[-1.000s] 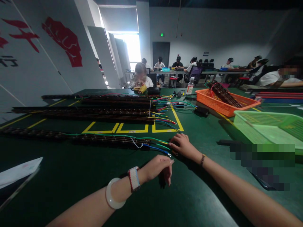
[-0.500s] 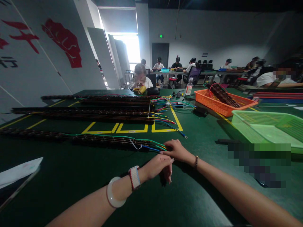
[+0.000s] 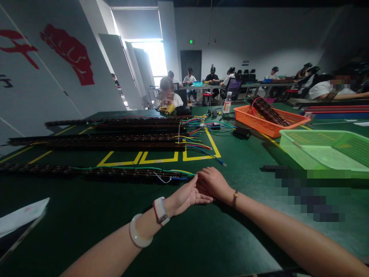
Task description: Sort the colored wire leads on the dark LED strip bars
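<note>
A long dark wiring harness (image 3: 121,172) lies across the near part of the green table, with green, yellow and blue wires (image 3: 184,175) coming out of its right end. A white cable tie (image 3: 162,177) hangs loose there. My right hand (image 3: 215,182) curls over the wire ends, its fingers closed and hiding them. My left hand (image 3: 188,196) is turned partly palm up just below, fingers stretched towards my right hand. Its thumb points up beside the wires; whether it presses on them is unclear.
More dark harnesses (image 3: 138,137) with coloured leads lie behind, over yellow taped boxes. An orange basket (image 3: 259,124) holds another bundle, with a green basket (image 3: 319,150) nearer. A bottle (image 3: 227,103) stands at the back. A white sheet (image 3: 23,219) lies left; people sit beyond.
My left hand has turned from palm down to partly palm up, its fingers now stretched beneath my right hand. My right hand remains at the wire ends. The view has shifted slightly.
</note>
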The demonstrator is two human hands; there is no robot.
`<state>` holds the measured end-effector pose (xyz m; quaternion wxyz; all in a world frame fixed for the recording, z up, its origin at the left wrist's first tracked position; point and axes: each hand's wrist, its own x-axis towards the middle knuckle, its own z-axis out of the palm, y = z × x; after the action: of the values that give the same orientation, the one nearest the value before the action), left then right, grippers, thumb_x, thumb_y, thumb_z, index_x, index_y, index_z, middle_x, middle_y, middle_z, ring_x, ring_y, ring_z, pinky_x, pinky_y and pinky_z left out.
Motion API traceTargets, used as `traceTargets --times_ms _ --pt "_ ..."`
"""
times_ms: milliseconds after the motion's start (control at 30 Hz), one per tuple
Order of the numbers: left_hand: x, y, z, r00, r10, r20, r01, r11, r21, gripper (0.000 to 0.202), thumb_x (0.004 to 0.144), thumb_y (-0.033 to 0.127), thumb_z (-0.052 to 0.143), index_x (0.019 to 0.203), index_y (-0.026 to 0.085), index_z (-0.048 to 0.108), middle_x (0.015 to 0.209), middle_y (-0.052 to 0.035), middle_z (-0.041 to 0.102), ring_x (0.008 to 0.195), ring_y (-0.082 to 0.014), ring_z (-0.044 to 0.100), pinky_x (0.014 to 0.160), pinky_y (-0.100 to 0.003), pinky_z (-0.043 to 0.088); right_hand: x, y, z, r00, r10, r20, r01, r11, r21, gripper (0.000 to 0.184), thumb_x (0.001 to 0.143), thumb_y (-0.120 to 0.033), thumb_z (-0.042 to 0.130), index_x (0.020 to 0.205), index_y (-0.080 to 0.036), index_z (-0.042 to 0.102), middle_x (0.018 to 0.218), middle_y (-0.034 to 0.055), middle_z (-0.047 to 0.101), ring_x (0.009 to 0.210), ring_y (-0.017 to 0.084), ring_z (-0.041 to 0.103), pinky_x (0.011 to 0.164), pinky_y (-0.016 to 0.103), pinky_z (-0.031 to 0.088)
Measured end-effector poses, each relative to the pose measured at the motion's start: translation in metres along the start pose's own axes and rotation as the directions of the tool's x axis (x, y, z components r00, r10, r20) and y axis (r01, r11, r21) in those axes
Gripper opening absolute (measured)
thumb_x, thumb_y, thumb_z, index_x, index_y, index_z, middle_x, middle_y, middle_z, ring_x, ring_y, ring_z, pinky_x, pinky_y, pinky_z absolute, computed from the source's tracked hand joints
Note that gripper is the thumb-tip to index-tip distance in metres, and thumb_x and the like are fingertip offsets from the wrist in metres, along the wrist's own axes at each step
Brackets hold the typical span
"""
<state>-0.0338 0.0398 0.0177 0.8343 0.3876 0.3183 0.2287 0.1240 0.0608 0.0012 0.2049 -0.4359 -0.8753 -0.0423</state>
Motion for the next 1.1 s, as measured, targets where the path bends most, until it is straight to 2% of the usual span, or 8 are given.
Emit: traceTargets --times_ms 133,267,400,567,733,900,1000,1100 --pt "0.001 -0.004 0.004 0.990 0.098 -0.099 -0.110 0.986 -0.126 0.044 0.088 0.049 0.040 0.102 0.011 0.056 0.090 -0.0141 0.066 0.084 -0.0212 0.065 0.089 -0.041 0.044 -0.003 0.000 -0.007 0.994 -0.112 -0.018 0.109 0.984 -0.144 0.015 0.090 -0.024 0.051 0.100 -0.016 0.060 0.083 0.0051 0.064 0.068 0.015 0.050 0.067 0.030 0.031" --pt "0.007 -0.010 0.006 0.936 0.274 -0.222 -0.332 0.896 -0.294 0.021 0.089 0.033 0.047 0.090 0.015 0.056 0.095 -0.0098 0.066 0.090 -0.0171 0.062 0.089 -0.035 0.045 -0.007 -0.002 -0.012 0.962 -0.270 -0.032 0.247 0.917 -0.315 0.027 0.092 -0.016 0.045 0.117 -0.013 0.054 0.091 0.0081 0.065 0.070 0.016 0.052 0.068 0.033 0.035" --pt "0.012 -0.009 0.001 0.939 0.214 -0.270 -0.313 0.856 -0.412 0.026 0.091 0.032 0.043 0.079 0.013 0.057 0.087 -0.0087 0.065 0.087 -0.0151 0.061 0.086 -0.030 0.047 -0.009 -0.004 -0.014 0.923 -0.382 -0.048 0.335 0.859 -0.387 0.029 0.093 -0.013 0.039 0.116 -0.011 0.055 0.092 0.0086 0.066 0.073 0.017 0.054 0.073 0.035 0.040" --pt "0.012 -0.008 -0.005 0.938 0.168 -0.304 -0.308 0.807 -0.503 0.024 0.090 0.030 0.047 0.077 0.012 0.057 0.080 -0.0055 0.063 0.073 -0.0099 0.060 0.073 -0.022 0.050 -0.008 -0.004 -0.012 0.875 -0.485 0.011 0.462 0.826 -0.324 0.033 0.093 -0.012 0.038 0.123 -0.009 0.051 0.107 0.0101 0.063 0.092 0.019 0.057 0.087 0.037 0.043" --pt "0.012 -0.006 -0.005 0.939 0.135 -0.317 -0.297 0.786 -0.543 0.023 0.090 0.029 0.047 0.077 0.012 0.055 0.073 -0.0030 0.060 0.066 -0.0078 0.058 0.065 -0.020 0.049 -0.011 -0.002 -0.011 0.884 -0.466 0.036 0.465 0.868 -0.173 0.042 0.091 -0.017 0.041 0.133 -0.008 0.042 0.122 0.0122 0.058 0.113 0.021 0.050 0.099 0.039 0.037" --pt "0.012 -0.005 -0.003 0.939 0.123 -0.320 -0.285 0.798 -0.531 0.023 0.091 0.026 0.044 0.078 0.012 0.055 0.073 -0.0030 0.060 0.064 -0.0078 0.057 0.061 -0.019 0.048 -0.013 -0.005 -0.017 0.889 -0.453 0.060 0.455 0.890 -0.026 0.047 0.091 -0.023 0.041 0.136 -0.010 0.039 0.125 0.0131 0.056 0.119 0.022 0.047 0.102 0.039 0.034" --pt "0.012 -0.006 -0.005 0.939 0.121 -0.321 -0.272 0.833 -0.481 0.026 0.092 0.029 0.042 0.077 0.013 0.054 0.070 -0.0034 0.060 0.062 -0.0101 0.057 0.058 -0.022 0.047 -0.013 -0.009 -0.021 0.924 -0.380 0.043 0.375 0.922 0.095 0.047 0.090 -0.031 0.045 0.134 -0.013 0.040 0.126 0.0124 0.055 0.116 0.022 0.048 0.100 0.040 0.035" --pt "0.011 -0.007 -0.005 0.943 0.116 -0.311 -0.248 0.870 -0.427 0.026 0.091 0.030 0.040 0.081 0.012 0.056 0.072 -0.0049 0.062 0.062 -0.0114 0.057 0.059 -0.024 0.047 -0.012 -0.008 -0.022 0.976 -0.217 -0.015 0.213 0.944 0.253 0.041 0.089 -0.034 0.049 0.126 -0.017 0.045 0.119 0.0109 0.058 0.109 0.020 0.051 0.095 0.040 0.038"
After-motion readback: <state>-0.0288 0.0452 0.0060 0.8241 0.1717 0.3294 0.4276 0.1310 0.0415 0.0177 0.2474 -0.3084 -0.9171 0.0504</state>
